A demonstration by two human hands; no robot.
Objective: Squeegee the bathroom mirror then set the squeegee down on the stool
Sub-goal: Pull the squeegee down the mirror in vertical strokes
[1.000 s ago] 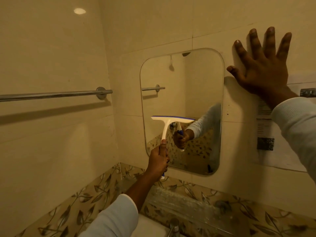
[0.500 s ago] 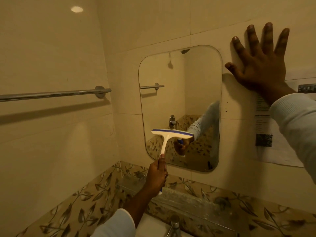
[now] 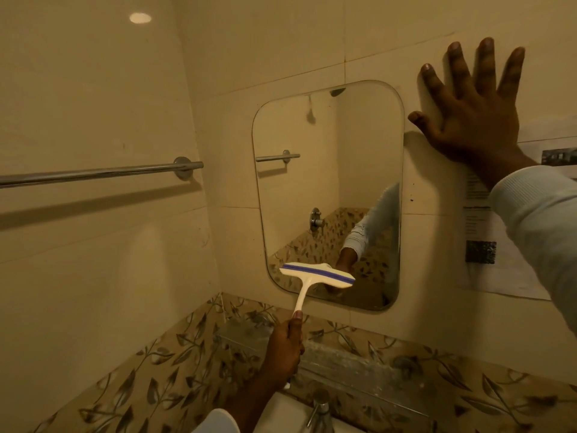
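Left hand (image 3: 285, 348) had its fingers wrapped tight round the squeegee (image 3: 315, 275), its blade just above them, low on the mirror (image 3: 327, 170), likely finishing a stroke; right hand (image 3: 471, 120) splayed wide on the wall (image 3: 374, 42), apparently bracing

The only view, worn on the head, looks forward and slightly down into a tiled corner, close to the wall mirror (image 3: 327, 182), the towel rail (image 3: 93, 174) at left and what may be a tap (image 3: 319, 407) at the bottom edge.
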